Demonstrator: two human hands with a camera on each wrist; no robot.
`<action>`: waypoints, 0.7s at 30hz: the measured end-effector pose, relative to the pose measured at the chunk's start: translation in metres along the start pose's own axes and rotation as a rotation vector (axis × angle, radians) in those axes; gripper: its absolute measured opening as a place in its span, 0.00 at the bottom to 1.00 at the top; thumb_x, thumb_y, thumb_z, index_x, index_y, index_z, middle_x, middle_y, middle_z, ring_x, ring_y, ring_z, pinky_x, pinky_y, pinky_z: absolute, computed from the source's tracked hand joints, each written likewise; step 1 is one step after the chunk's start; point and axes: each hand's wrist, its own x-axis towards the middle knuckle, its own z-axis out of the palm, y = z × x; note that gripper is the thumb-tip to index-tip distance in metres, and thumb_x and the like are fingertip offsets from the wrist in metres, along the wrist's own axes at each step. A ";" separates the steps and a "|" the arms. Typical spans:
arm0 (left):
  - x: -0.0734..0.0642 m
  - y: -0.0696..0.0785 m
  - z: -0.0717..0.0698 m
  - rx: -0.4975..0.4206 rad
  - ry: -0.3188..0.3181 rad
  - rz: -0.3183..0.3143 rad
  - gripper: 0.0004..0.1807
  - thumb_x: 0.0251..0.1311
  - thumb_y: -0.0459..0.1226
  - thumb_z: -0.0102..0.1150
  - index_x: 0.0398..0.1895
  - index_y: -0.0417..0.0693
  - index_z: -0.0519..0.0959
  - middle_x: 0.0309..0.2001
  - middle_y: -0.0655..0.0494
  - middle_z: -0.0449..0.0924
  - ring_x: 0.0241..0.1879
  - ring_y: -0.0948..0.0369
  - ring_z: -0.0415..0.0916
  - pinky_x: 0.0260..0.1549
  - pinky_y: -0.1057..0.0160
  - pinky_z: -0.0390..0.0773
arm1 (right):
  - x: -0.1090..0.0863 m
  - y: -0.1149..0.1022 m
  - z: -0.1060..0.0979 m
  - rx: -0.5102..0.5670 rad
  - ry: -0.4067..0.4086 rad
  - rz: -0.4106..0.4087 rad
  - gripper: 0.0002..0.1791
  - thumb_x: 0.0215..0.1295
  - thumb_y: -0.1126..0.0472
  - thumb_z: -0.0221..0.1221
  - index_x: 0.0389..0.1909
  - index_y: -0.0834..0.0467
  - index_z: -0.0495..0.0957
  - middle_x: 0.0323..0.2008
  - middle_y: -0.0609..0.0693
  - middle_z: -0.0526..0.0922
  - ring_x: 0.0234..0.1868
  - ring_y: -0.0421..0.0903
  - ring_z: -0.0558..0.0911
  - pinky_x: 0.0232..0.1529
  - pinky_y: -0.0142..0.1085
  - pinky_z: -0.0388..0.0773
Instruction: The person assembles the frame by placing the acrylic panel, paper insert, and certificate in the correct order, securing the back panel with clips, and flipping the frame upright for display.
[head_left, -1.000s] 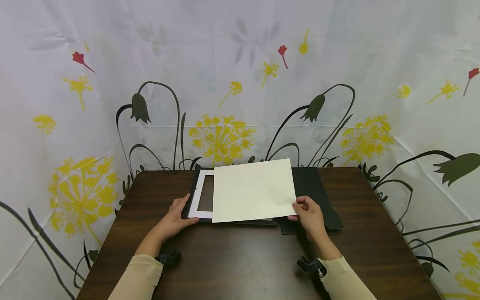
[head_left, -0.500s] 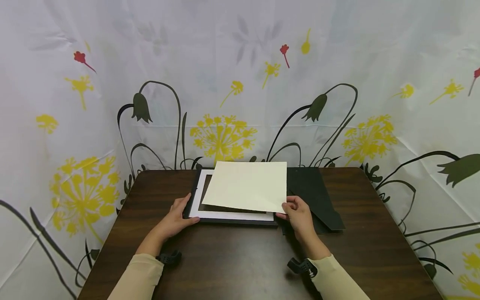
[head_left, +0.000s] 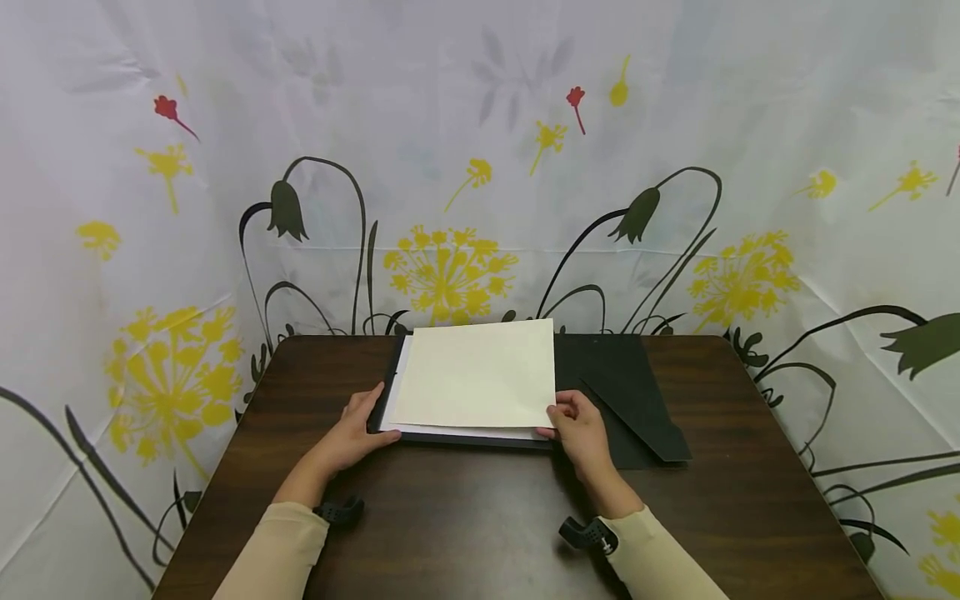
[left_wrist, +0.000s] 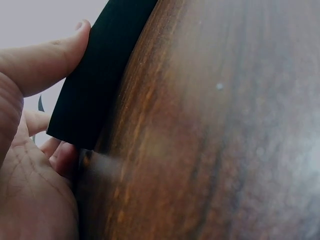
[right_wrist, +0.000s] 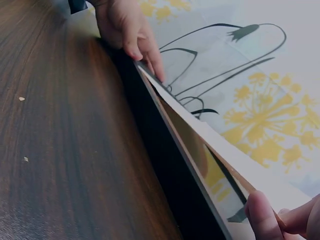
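Observation:
A black picture frame (head_left: pixel 465 441) lies flat near the back of the table, a white mat (head_left: pixel 510 432) showing along its front and left. Over it is a cream board (head_left: pixel 480 375), slightly raised at the right. My left hand (head_left: pixel 347 436) grips the frame's front left corner; in the left wrist view the thumb (left_wrist: pixel 55 57) presses the black frame side (left_wrist: pixel 95 90). At the board's front right corner my right hand (head_left: pixel 580 429) pinches its edge. The right wrist view shows a gap between board and frame, with a shiny, reflecting surface (right_wrist: pixel 200 155) inside.
A black backing panel (head_left: pixel 630 367) with a slanted easel leg (head_left: pixel 637 425) lies right of the frame, partly behind the right hand. The dark wooden table (head_left: pixel 465 525) ends at a flower-printed cloth (head_left: pixel 450 125) hanging behind it.
My right hand has moved left with the cream board, bringing it down over the frame so that it covers the mat's window. My left hand has stayed at the frame's corner.

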 end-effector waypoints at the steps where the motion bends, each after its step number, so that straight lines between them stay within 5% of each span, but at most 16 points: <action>1: 0.000 0.000 0.000 0.002 -0.002 -0.002 0.64 0.66 0.56 0.75 0.91 0.46 0.42 0.83 0.33 0.46 0.82 0.33 0.46 0.79 0.23 0.50 | 0.000 0.001 0.001 -0.005 -0.003 -0.004 0.12 0.76 0.72 0.63 0.57 0.68 0.79 0.37 0.60 0.82 0.35 0.48 0.85 0.40 0.44 0.92; 12: -0.001 0.002 -0.002 0.002 -0.016 -0.012 0.64 0.67 0.56 0.75 0.91 0.46 0.42 0.83 0.32 0.45 0.82 0.32 0.46 0.78 0.22 0.51 | 0.001 0.009 0.008 -0.065 -0.027 -0.014 0.19 0.75 0.73 0.63 0.63 0.64 0.76 0.35 0.57 0.79 0.30 0.44 0.77 0.38 0.45 0.92; 21: 0.000 0.002 -0.001 0.008 -0.018 -0.013 0.65 0.66 0.58 0.74 0.91 0.47 0.42 0.84 0.33 0.45 0.82 0.32 0.46 0.77 0.21 0.53 | 0.002 0.008 0.008 -0.080 -0.051 -0.035 0.24 0.75 0.72 0.64 0.68 0.64 0.73 0.37 0.61 0.82 0.28 0.48 0.83 0.34 0.44 0.92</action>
